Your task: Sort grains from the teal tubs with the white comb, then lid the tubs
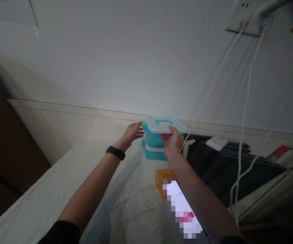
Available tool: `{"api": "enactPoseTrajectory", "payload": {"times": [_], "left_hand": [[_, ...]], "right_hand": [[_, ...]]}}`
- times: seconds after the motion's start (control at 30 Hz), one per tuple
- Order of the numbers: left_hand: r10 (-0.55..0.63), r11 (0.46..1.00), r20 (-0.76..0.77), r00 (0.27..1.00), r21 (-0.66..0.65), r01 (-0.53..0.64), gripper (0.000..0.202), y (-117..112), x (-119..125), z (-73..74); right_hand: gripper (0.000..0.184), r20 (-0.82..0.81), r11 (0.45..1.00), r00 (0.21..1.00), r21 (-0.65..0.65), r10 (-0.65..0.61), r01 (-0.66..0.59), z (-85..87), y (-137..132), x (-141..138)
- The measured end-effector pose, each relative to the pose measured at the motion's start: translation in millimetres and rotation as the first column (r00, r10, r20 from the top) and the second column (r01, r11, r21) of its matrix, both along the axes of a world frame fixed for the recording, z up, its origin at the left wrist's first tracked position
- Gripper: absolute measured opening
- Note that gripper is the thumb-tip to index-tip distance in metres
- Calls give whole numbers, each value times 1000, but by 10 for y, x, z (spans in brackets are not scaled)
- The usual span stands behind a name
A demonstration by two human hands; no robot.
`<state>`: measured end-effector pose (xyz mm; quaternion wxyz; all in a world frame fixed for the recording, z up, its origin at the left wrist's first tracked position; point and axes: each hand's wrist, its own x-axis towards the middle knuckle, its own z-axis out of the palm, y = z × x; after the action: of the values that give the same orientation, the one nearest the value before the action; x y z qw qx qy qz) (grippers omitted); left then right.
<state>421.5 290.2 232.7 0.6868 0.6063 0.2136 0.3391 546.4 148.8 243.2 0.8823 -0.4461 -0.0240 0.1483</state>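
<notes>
Two teal plastic boxes are stacked at the far edge of a white-covered surface (60, 189), against the wall. The upper box (153, 137) has a clear lid (164, 124) with a teal handle. My left hand (133, 133), with a black band on the wrist, lies with fingers stretched out against the upper box's left side. My right hand (172, 140) is curled on the front right edge of the lid. The lower box (153, 154) sits under it.
A lit phone (183, 211) lies near me beside an orange patch (164, 176). Dark bags (227, 166) with a white charger block (217, 142) lie at the right. White cables (243, 128) hang from a wall socket (248, 17). Books (283, 156) sit far right.
</notes>
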Motion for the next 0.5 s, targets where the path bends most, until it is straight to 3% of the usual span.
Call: {"api": "enactPoseTrajectory", "payload": {"times": [0.23, 0.4, 0.5], "left_hand": [[-74, 997, -58, 996, -20, 73, 31, -181, 293, -216], [-70, 997, -84, 994, -18, 69, 26, -259, 341, -230], [-43, 999, -116, 992, 1, 44, 26, -320, 312, -254]], "right_hand": [[23, 2, 1000, 1000, 31, 1, -1, -404, 132, 42], [37, 59, 999, 998, -14, 30, -29, -452, 48, 157], [43, 94, 991, 988, -60, 121, -116, -443, -59, 213]]}}
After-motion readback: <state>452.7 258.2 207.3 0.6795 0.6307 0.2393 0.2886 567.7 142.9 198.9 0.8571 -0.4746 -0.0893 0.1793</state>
